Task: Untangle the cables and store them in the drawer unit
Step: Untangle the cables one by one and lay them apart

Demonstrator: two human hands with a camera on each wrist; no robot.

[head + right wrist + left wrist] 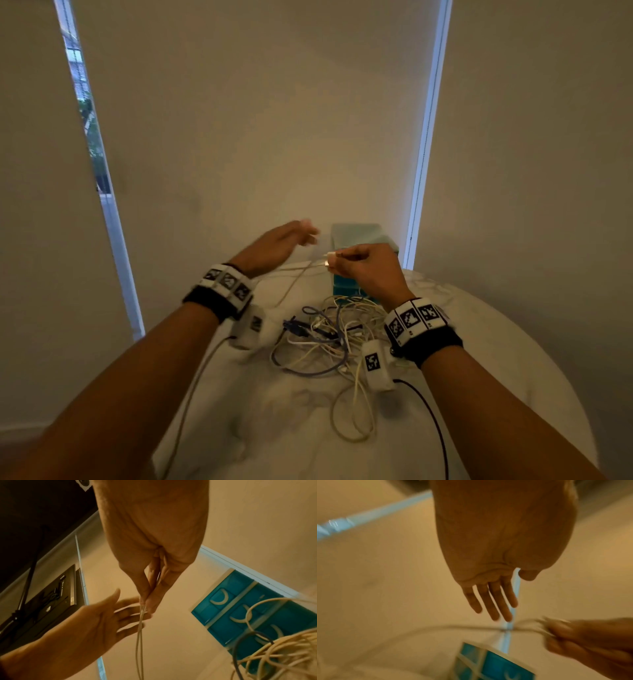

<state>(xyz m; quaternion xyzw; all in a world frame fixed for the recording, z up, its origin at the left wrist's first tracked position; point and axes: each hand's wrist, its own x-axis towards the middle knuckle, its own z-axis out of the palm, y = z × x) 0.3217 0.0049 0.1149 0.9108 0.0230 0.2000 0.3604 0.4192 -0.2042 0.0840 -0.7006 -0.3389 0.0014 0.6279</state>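
Head view shows a white cable (301,274) pinched in the right hand (368,270), up in the air in front of the drawer unit (359,236). From the right wrist view, the thumb and fingers (150,595) squeeze the cable where it is folded over, and two strands hang down from them side by side. The cable runs down and to the left toward the desk (274,404). The left hand (277,245) is just beside the right one, a little higher, with its fingers straight and spread, holding nothing; it looks blurry. The rest of the cables (329,335) lie in a messy pile on the white desk, under and between the two wrists. Most are white or cream, one is grey, and some dark plugs sit at the left side of the pile. One cream loop (352,414) spreads out nearer the person. The drawer unit stands at the far edge of the desk, behind the pile. It has blue see-through drawers with pale curved handles, and they look closed. Pale blinds (257,120) hang behind the desk. Both wrists wear black bands with black and white square marks.
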